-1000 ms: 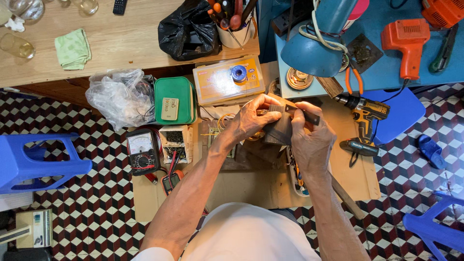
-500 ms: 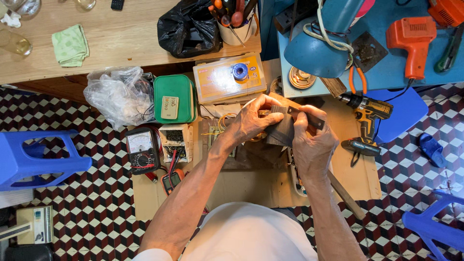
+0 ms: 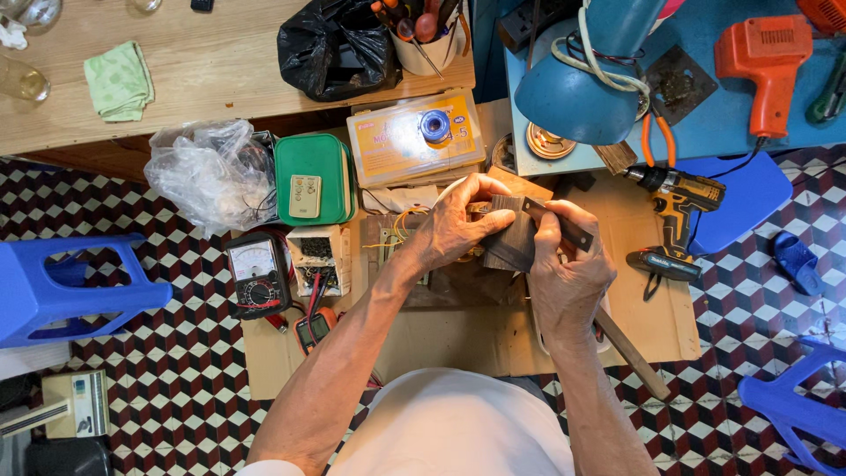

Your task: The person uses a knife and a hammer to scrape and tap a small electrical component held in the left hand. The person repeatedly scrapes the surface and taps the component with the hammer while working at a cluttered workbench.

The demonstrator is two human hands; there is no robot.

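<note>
My left hand (image 3: 458, 225) grips a dark ribbed block (image 3: 509, 240), perhaps a metal part, held above a sheet of cardboard (image 3: 458, 339) on the floor. My right hand (image 3: 568, 269) holds a thin dark flat tool (image 3: 560, 223) whose tip rests against the top of the block. A long wooden stick (image 3: 633, 355) runs out below my right hand; I cannot tell whether the hand holds it. Yellow wires (image 3: 405, 225) show just left of my left hand.
A multimeter (image 3: 256, 273), a green box (image 3: 313, 181) and a clear plastic bag (image 3: 207, 172) lie left. A yellow cordless drill (image 3: 674, 216), a blue lamp (image 3: 586, 75) and an orange tool (image 3: 767, 62) are right. Blue stools (image 3: 62, 286) flank the checkered floor.
The hands stay on the block; the flat tool has shifted only slightly against it. Nothing else has moved.
</note>
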